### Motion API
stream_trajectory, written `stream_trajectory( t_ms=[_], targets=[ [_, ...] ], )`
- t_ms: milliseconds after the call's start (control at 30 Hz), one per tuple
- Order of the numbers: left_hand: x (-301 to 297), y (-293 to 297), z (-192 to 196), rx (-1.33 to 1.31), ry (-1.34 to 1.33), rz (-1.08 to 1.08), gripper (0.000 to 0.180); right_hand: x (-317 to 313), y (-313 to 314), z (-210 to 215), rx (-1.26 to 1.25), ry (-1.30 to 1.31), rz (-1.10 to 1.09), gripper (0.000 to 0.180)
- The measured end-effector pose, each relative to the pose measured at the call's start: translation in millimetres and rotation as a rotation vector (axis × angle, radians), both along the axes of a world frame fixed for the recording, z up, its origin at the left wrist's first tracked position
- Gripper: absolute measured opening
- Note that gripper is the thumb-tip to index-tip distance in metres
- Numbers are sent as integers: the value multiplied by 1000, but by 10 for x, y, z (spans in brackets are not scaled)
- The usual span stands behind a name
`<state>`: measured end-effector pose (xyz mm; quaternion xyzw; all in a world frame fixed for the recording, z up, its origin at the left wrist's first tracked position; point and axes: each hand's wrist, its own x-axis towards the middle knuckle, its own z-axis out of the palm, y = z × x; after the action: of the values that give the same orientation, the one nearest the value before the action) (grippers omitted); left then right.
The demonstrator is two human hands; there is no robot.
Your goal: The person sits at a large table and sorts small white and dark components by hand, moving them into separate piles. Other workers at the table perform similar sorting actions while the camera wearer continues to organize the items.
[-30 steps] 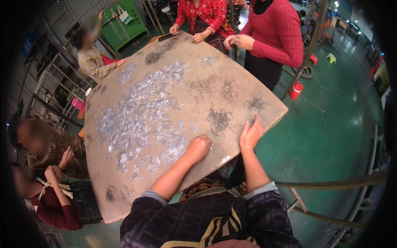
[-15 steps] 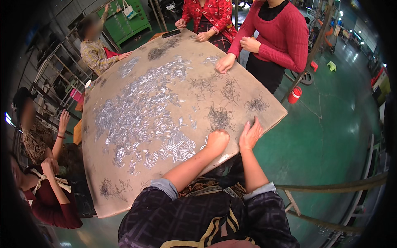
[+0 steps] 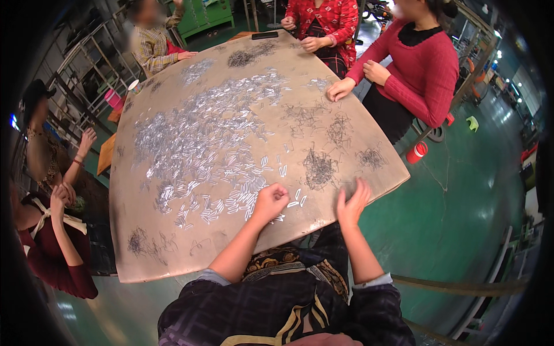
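Nearest the camera: dark plaid sleeves, both forearms reaching up from the lower edge onto the near rim of a big tan table [image 3: 173,254].

Left hand [image 3: 270,200]: curled into a loose fist, knuckles down on the tabletop, sitting right at the near edge of the spread of small silver metal pieces [image 3: 202,138]. A few loose pieces lie touching or just beside it. Can't tell whether anything is pinched inside the fist.

Right hand [image 3: 352,203]: open, fingers spread and pointing up-table, resting at the table edge. Nothing held. It's just below a dark tangle of thin wire parts [image 3: 318,169], near but not touching. Hands are apart, side by side.

Mid-table: silver pieces cover most of the centre and left in one wide scatter, thinning out toward the near edge. More dark wire tangles on the right half, e.g. one near the right corner [image 3: 370,157], plus a small one at the near-left corner [image 3: 137,242].

Far side: another dark pile [image 3: 242,57] and a flat black phone-like object [image 3: 264,35] at the far edge.

People around the table: a person in a red sweater [image 3: 427,75] at right with one hand on the tabletop, a person in a red patterned top [image 3: 329,17] at the far side, a person in a plaid shirt [image 3: 153,46] far left, others at the left edge. Green floor [image 3: 461,219] at right with a red cylindrical container [image 3: 416,152] standing on it.
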<state>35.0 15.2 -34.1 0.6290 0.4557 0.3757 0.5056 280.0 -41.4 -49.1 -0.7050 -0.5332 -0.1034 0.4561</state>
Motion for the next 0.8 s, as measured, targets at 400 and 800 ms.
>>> stream_trajectory(
  t_ms=[400, 800],
  targets=[
    [-155, -421, -26, -159, -177, -24, 8, -643, 4, 193, -393, -87, 444, 28],
    [-105, -416, -43, -227, -287, -28, 6, -543, -13, 202, -424, -83, 554, 15]
  ],
)
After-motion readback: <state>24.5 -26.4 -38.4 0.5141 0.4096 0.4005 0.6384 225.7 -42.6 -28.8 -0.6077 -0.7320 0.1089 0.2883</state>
